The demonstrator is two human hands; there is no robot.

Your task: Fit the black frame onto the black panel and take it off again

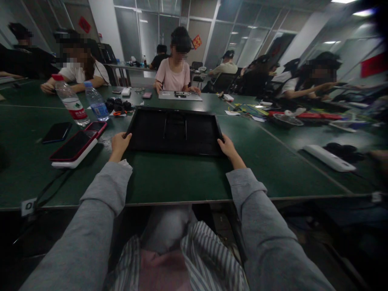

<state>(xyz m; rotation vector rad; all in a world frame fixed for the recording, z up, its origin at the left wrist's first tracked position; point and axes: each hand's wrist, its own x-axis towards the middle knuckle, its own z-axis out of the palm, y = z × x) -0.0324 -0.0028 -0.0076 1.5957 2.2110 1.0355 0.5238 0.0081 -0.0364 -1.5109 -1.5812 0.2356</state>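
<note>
A wide black rectangular panel (145, 133) with a raised rim, like a monitor casing, lies across the middle of the green table. Two thin pale upright lines show near its centre; I cannot tell whether they are parts or reflections. My left hand (120, 144) grips its left edge near the front corner, thumb on top. On the opposite edge, my right hand (228, 148) holds on in the same way. The fingers beneath the panel are hidden on both sides.
Left of the panel are phones (72, 143) on a white block, another phone (57, 132) and two bottles (72, 103) (97, 104). A white power strip (329, 157) lies right, beyond it cables (242, 108). A person (173, 74) sits opposite; several others sit around.
</note>
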